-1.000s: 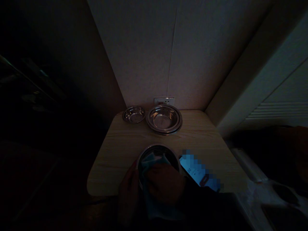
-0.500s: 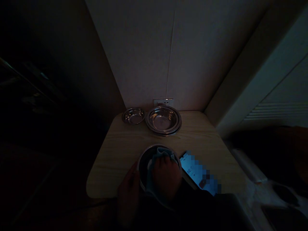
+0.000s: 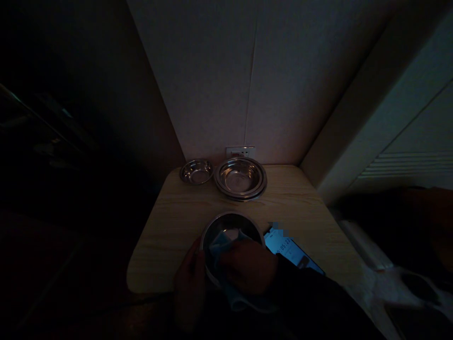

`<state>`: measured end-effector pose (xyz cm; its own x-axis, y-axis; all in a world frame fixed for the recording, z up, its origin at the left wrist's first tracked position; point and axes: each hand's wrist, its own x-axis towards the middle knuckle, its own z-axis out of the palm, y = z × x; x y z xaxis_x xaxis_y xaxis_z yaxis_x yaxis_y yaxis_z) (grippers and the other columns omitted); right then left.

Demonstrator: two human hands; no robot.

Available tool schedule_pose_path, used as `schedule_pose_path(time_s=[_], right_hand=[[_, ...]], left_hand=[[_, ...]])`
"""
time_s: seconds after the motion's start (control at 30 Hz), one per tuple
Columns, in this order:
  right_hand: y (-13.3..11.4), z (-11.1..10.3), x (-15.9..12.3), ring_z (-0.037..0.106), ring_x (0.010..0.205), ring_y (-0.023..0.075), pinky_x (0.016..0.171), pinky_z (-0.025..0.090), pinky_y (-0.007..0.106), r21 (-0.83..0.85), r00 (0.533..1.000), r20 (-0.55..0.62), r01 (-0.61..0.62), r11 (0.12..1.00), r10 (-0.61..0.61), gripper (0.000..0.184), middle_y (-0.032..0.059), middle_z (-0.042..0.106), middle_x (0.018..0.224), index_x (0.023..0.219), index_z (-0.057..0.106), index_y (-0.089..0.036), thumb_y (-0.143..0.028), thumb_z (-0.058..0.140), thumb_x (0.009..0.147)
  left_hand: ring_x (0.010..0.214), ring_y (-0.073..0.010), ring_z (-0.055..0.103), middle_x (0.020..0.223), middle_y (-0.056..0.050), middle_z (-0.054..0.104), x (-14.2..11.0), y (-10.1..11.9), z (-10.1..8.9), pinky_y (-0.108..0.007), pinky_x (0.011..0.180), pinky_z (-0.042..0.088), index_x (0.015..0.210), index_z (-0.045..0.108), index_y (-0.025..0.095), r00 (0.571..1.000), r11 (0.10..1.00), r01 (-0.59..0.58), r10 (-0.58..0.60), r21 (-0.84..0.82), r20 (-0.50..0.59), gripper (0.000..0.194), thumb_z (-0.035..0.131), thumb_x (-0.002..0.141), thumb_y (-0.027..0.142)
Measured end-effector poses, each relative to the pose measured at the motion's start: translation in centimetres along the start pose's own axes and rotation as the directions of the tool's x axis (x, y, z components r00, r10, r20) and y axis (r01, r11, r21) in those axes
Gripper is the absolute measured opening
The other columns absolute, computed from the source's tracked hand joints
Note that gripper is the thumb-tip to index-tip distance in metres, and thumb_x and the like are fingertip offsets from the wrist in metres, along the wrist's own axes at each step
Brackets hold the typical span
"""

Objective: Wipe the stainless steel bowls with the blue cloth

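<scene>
The right hand (image 3: 247,265) is closed around a bunched light blue cloth (image 3: 226,257) and presses it against the near inner wall of a steel bowl (image 3: 231,226), its knuckles lying over the bowl's near rim. Part of the cloth sits inside the bowl, and a fold of it hangs out over the near edge below the hand. The left hand (image 3: 189,278) is wrapped around the bowl's left outer side, thumb at the rim, gripping it from outside; in the dim light the fingers beneath cannot be made out. The bowl stands at the near edge of a small light wood table (image 3: 177,222), roughly in the middle of its width. Just beside the bowl on the right, lying flat on the table, is a phone (image 3: 293,250) with its screen lit, its near end hidden by the dark sleeve of the right arm. At the far edge of the table, well apart from the hands, sit a small steel dish (image 3: 197,171) and, just beside it on the right, a stack of wider steel bowls (image 3: 240,177). Behind that stack a wall socket (image 3: 240,151) is set low in the pale wall.
</scene>
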<state>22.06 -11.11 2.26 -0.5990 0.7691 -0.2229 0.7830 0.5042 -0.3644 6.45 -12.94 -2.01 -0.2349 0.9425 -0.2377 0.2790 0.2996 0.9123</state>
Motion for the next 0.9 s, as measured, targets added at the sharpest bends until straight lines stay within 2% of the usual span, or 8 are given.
schedule_pose_path(time_s=[0.13, 0.3, 0.4, 0.53, 0.63, 0.73, 0.9], right_hand=[[0.4, 0.2, -0.6, 0.061, 0.076, 0.0198, 0.064, 0.042, 0.030, -0.013, 1.000, 0.019, 0.001, 1.000, -0.001, 0.021, 0.0052, 0.066, 0.085, 0.092, 0.065, -0.023, -0.028, 0.047, 0.082], [-0.7, 1.1, 0.7, 0.058, 0.092, 0.0210, 0.077, 0.042, 0.034, 0.047, 0.995, -0.095, 0.023, 0.999, -0.018, 0.020, 0.0066, 0.066, 0.097, 0.096, 0.061, -0.019, -0.024, 0.046, 0.085], [-1.6, 1.1, 1.8, 0.055, 0.101, 0.0230, 0.083, 0.040, 0.038, 0.036, 0.985, -0.152, -0.073, 0.997, 0.078, 0.021, 0.0083, 0.066, 0.099, 0.099, 0.060, -0.016, -0.021, 0.042, 0.089], [-2.2, 0.7, 2.6, 0.051, 0.107, 0.0262, 0.086, 0.039, 0.042, 0.027, 0.945, -0.138, -0.296, 0.955, 0.297, 0.028, 0.0147, 0.063, 0.108, 0.107, 0.059, -0.012, -0.017, 0.036, 0.091], [-2.2, 0.5, 2.7, 0.053, 0.103, 0.0290, 0.080, 0.041, 0.043, -0.010, 0.891, -0.144, -0.436, 0.900, 0.430, 0.030, 0.0199, 0.063, 0.106, 0.106, 0.060, -0.006, -0.011, 0.036, 0.089], [-2.2, 0.4, 2.5, 0.057, 0.095, 0.0318, 0.070, 0.043, 0.042, -0.071, 0.859, -0.132, -0.507, 0.859, 0.495, 0.030, 0.0234, 0.065, 0.096, 0.097, 0.065, -0.003, -0.007, 0.038, 0.085], [-2.5, -0.3, 1.7, 0.064, 0.077, 0.0270, 0.063, 0.044, 0.036, -0.105, 0.900, -0.004, -0.433, 0.895, 0.435, 0.028, 0.0186, 0.068, 0.075, 0.075, 0.070, -0.010, -0.009, 0.043, 0.084]], left_hand=[[0.112, -0.0235, 0.056, 0.121, -0.008, 0.062, 0.0, -0.3, 0.0, -0.036, 0.097, 0.042, 0.118, 0.058, 0.018, 1.000, 1.000, 0.002, -0.002, -0.004, 0.007, 0.045, 0.044, 0.083, 0.042], [0.115, -0.0227, 0.055, 0.123, -0.007, 0.061, 0.4, -0.4, -0.2, -0.035, 0.099, 0.040, 0.118, 0.060, 0.019, 1.000, 1.000, 0.008, -0.009, 0.013, 0.014, 0.043, 0.044, 0.083, 0.038], [0.115, -0.0233, 0.054, 0.123, -0.010, 0.061, 0.7, -0.3, -0.4, -0.035, 0.100, 0.040, 0.117, 0.060, 0.013, 1.000, 0.999, 0.003, -0.003, 0.051, 0.014, 0.045, 0.045, 0.082, 0.037], [0.113, -0.0242, 0.056, 0.120, -0.011, 0.063, 0.7, 0.1, -0.5, -0.036, 0.098, 0.042, 0.116, 0.060, 0.013, 1.000, 0.999, 0.011, -0.012, 0.042, 0.020, 0.046, 0.048, 0.080, 0.038], [0.111, -0.0245, 0.057, 0.118, -0.010, 0.064, 0.5, 0.4, -0.3, -0.035, 0.096, 0.044, 0.114, 0.062, 0.014, 1.000, 0.999, -0.007, 0.007, 0.036, 0.014, 0.045, 0.048, 0.079, 0.038], [0.109, -0.0246, 0.059, 0.116, -0.011, 0.065, 0.2, 0.6, -0.2, -0.035, 0.094, 0.046, 0.113, 0.062, 0.013, 1.000, 0.999, 0.019, -0.018, 0.051, -0.025, 0.045, 0.047, 0.079, 0.038], [0.108, -0.0242, 0.059, 0.115, -0.009, 0.066, -0.1, 0.6, -0.1, -0.033, 0.093, 0.045, 0.113, 0.062, 0.016, 0.998, 0.997, 0.048, -0.045, 0.068, -0.048, 0.046, 0.047, 0.079, 0.043]])
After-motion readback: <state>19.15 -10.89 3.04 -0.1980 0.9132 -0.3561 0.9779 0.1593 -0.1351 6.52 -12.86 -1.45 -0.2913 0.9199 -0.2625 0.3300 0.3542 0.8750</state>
